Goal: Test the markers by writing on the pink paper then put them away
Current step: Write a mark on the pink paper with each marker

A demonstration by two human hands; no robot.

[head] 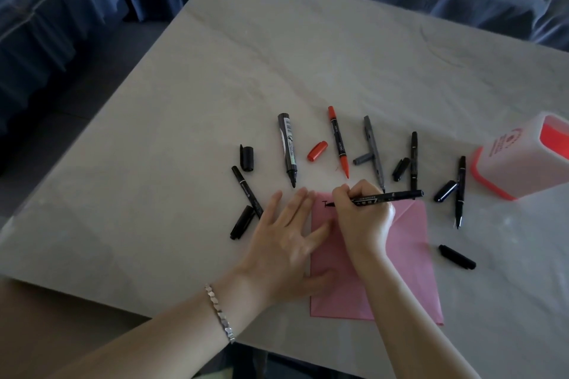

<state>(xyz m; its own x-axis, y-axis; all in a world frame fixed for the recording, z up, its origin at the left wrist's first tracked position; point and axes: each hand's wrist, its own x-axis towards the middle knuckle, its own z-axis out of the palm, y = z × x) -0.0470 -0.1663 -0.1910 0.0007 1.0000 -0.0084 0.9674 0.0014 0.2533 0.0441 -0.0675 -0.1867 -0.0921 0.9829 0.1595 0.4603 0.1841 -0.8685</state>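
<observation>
Right hand point(361, 218) grips a thin black marker point(397, 195), fingers curled round the barrel close to the writing end. The marker's long axis runs nearly level, left to right. Its tip points left and down onto the pink paper point(412, 255), and the tail end sticks out to the right past the knuckles. The tip sits at the paper's upper left, at a short black mark point(327, 203), just in front of the pinching fingertips.

Left hand point(286, 243) lies flat with fingers straight and spread. It presses on the paper's left edge, the fingertips just left of the marker tip. There is a silver bracelet point(220, 312) on that wrist.

The paper lies on the pale table point(277, 71), near its front edge. Beyond it, fanned out with their caps off:
- thick black marker point(288, 149), tip toward the person
- red marker point(338, 141), with its red cap point(317, 151) beside it
- grey marker point(374, 152)
- more thin black ones, with caps loose next to them

One black cap point(457, 257) lies right of the paper, apart from it. A white-and-orange holder point(520, 160) lies on its side at the right edge.
</observation>
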